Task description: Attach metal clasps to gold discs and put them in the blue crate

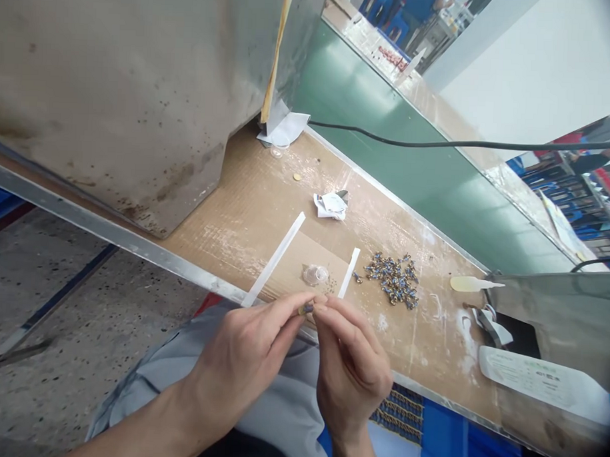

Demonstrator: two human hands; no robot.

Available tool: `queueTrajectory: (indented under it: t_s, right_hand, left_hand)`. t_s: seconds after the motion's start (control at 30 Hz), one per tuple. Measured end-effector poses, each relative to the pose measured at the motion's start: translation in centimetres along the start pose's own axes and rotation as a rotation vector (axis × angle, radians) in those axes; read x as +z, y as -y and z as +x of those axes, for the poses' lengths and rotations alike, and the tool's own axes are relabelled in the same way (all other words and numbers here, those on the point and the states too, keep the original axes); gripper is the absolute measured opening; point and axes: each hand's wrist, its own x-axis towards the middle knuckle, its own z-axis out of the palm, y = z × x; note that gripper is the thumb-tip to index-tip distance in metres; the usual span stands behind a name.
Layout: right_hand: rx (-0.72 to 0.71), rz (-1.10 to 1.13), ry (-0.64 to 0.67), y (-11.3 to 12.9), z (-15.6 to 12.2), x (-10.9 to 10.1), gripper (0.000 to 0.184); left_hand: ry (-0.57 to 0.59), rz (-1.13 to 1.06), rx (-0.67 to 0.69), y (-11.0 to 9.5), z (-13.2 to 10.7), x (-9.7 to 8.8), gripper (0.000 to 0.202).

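My left hand [245,356] and my right hand [353,367] meet fingertip to fingertip above the near edge of a cardboard-covered bench [266,207]. Together they pinch one small dark blue and brass part [308,309]. A heap of several like parts [394,278] lies on the bench just beyond my right hand. A small clear plastic cup [315,275] sits right behind my fingertips. A short white strip [349,273] lies between the cup and the heap, and a long white strip [274,257] lies to the left.
A stained metal housing [130,82] overhangs the bench's left end. Crumpled white paper [330,205] lies mid-bench. A glue bottle [470,283], a white packet [544,383] and a metal box [557,310] sit at right. A black cable [438,143] crosses the green conveyor belt [388,131].
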Motion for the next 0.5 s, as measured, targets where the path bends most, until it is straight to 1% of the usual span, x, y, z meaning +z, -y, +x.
queueTrajectory:
  t_s: [0.1,0.23,0.37,0.43,0.5]
  right_hand:
    - [-0.054,-0.025,-0.003,-0.04,-0.09,0.0,0.037]
    - [-0.101,-0.048,-0.002,-0.08,-0.2,0.03,0.042]
    - [-0.139,-0.096,0.01,-0.31,-0.24,0.12,0.041]
    - [-0.144,-0.109,0.012,-0.47,-0.34,-0.01,0.041]
    - [-0.136,-0.117,0.012,-0.43,-0.67,-0.39,0.039]
  left_hand:
    - [0.012,0.026,0.0,-0.29,0.03,-0.24,0.028]
    - [-0.001,0.064,0.019,-0.7,0.11,-0.47,0.028]
    - [-0.001,0.067,0.035,-0.61,0.32,-0.44,0.027]
    - [0.007,0.065,0.019,-0.54,0.46,-0.38,0.026]
    - [0.011,0.047,-0.034,-0.84,0.43,-0.38,0.027]
